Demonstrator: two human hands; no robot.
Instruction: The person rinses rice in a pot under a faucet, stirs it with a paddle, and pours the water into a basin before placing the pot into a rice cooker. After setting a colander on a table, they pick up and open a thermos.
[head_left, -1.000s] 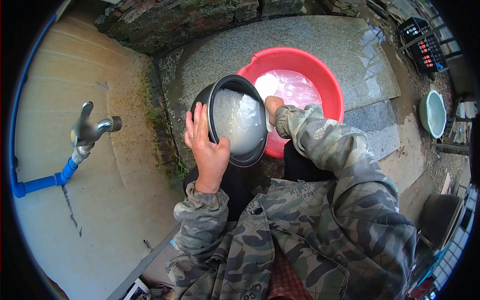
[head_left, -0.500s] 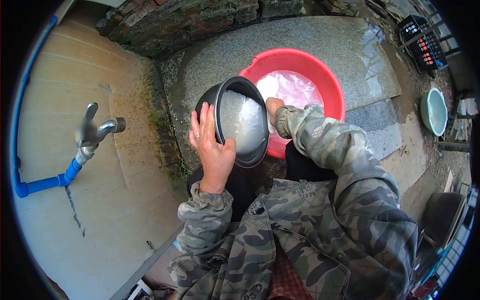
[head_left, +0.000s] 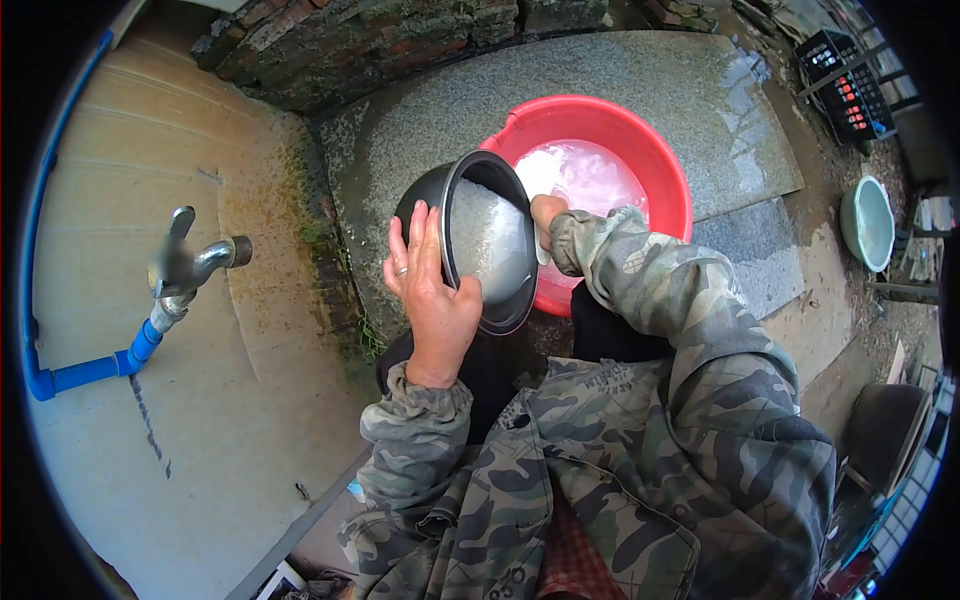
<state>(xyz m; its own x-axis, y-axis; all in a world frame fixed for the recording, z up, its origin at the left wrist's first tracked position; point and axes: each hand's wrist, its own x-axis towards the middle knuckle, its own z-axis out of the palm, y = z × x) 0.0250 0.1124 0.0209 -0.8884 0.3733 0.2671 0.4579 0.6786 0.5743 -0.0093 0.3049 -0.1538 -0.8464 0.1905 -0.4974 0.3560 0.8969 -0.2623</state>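
A dark inner pot (head_left: pixel 437 187) tilts to the right with white grains that look like rice (head_left: pixel 487 225) and cloudy water inside. My left hand (head_left: pixel 435 300) grips its left wall, fingers spread along the outside and thumb near the rim. At the pot's right rim, my right hand (head_left: pixel 547 213) is closed, its fingers largely hidden. A pale white piece (head_left: pixel 543 252) shows just below that hand; its kind cannot be made out. Beneath and beyond the pot's edge stands a red basin (head_left: pixel 672 190) holding whitish, cloudy water (head_left: pixel 590 175).
A metal tap (head_left: pixel 210 258) on blue pipe (head_left: pixel 90 373) juts out at left. Under the basin lies a wet stone slab (head_left: pixel 420 115), bordered by a brick wall (head_left: pixel 370 50). On the right are a pale green basin (head_left: pixel 868 224) and a black crate (head_left: pixel 843 85).
My left hand and the pot have shifted slightly right. A white oval seen in the red basin beside the pot rim no longer stands out. My right hand has barely moved.
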